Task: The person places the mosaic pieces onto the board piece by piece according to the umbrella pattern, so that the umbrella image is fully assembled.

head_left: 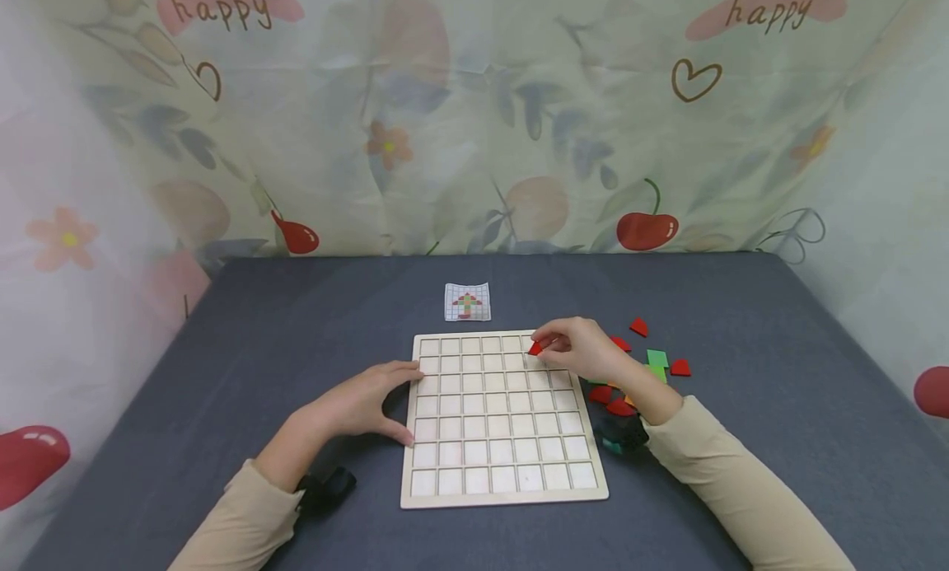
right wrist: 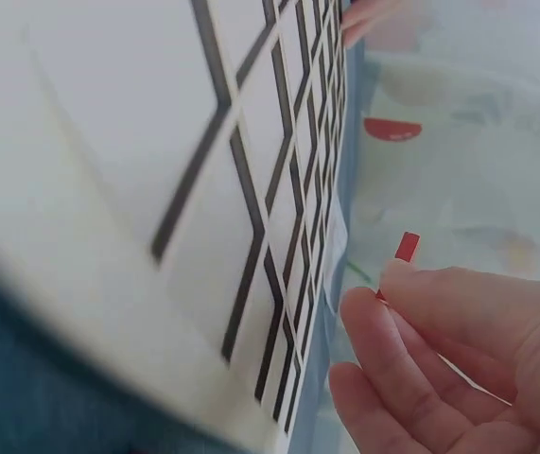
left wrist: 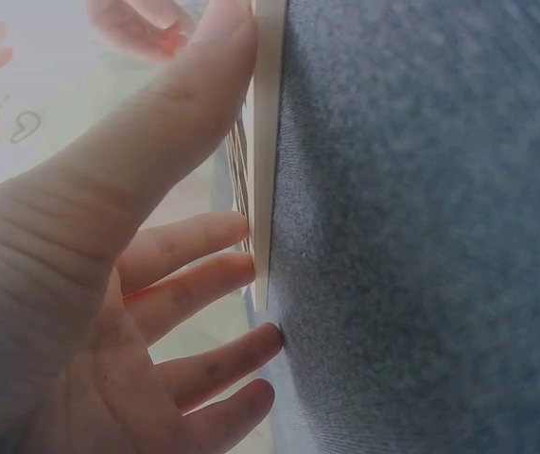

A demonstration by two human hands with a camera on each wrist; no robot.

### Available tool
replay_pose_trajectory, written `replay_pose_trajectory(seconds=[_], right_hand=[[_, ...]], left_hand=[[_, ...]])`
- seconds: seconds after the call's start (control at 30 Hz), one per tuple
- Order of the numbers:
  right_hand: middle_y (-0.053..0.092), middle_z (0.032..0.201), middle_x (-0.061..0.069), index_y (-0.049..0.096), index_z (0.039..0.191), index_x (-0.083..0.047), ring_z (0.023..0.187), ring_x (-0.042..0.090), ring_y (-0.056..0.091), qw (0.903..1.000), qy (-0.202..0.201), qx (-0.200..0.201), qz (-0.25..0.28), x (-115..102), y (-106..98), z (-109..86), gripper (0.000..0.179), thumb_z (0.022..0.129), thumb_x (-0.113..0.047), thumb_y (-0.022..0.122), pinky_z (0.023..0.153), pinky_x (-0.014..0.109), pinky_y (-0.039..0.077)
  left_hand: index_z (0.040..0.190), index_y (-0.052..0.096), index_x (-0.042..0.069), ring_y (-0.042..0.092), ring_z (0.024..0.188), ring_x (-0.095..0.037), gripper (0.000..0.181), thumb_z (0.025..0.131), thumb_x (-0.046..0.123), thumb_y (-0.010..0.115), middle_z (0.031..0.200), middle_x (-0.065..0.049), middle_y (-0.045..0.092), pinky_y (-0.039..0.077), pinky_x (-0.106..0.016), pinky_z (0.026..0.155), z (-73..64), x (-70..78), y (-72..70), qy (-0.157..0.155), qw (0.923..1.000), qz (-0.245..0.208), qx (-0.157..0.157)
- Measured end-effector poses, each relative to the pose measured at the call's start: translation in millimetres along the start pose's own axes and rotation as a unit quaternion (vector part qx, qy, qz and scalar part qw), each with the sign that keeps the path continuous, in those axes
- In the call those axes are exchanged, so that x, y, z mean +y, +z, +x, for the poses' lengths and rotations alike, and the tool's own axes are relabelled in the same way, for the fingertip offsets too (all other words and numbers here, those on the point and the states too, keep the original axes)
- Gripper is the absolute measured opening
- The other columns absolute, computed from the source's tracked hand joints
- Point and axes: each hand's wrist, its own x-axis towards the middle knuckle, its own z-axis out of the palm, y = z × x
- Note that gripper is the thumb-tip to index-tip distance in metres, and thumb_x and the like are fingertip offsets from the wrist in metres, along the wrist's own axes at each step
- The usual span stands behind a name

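On the dark cloth lies a pale wooden grid board (head_left: 504,499) with rows of square white cells. My right hand (head_left: 586,348) pinches a small red tile (head_left: 535,349) between thumb and fingers, over the board's far right part. In the right wrist view the same red tile (right wrist: 408,247) sticks out past the fingertips, apart from the board. At the board's left edge rests my left hand (head_left: 363,402), thumb and fingers spread. Seen from the left wrist, its fingertips (left wrist: 236,270) touch the wooden edge (left wrist: 268,142).
Right of the board lie loose tiles: several red ones (head_left: 680,367), green ones (head_left: 656,358) and an orange one (head_left: 628,400), partly behind my right wrist. Beyond the board lies a small card (head_left: 482,311) with a coloured grid pattern. A printed curtain (head_left: 474,142) hangs behind the table.
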Motion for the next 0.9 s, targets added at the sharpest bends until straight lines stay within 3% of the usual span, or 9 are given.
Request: replay_pose_trajectory(seconds=[0.33,0.9], right_hand=[[0.068,0.088,0.008,0.066,0.109,0.000,0.076,0.013,0.062,0.9999,-0.005,-0.015,-0.001,-9.2,13.4,13.7,0.030,0.082,-0.011,0.071,0.073,0.027,0.052],[0.068,0.081,0.007,0.069,0.102,-0.002,0.072,0.013,0.062,0.9989,-0.010,-0.036,-0.027,-23.5,30.9,32.9,0.021,0.082,-0.010,0.069,0.068,0.023,0.050]], left_hand=[[0.137,0.045,0.004,0.038,0.134,-0.033,0.090,0.065,0.045,0.081,0.146,-0.015,0.040,0.033,-0.049,0.108,0.2,-1.0,0.5,-0.002,1.0000,-0.003,0.001],[0.137,0.045,0.004,0.038,0.134,-0.033,0.089,0.066,0.044,0.081,0.146,-0.015,0.040,0.034,-0.050,0.108,0.3,-0.8,0.6,-0.005,1.0000,-0.003,0.000]])
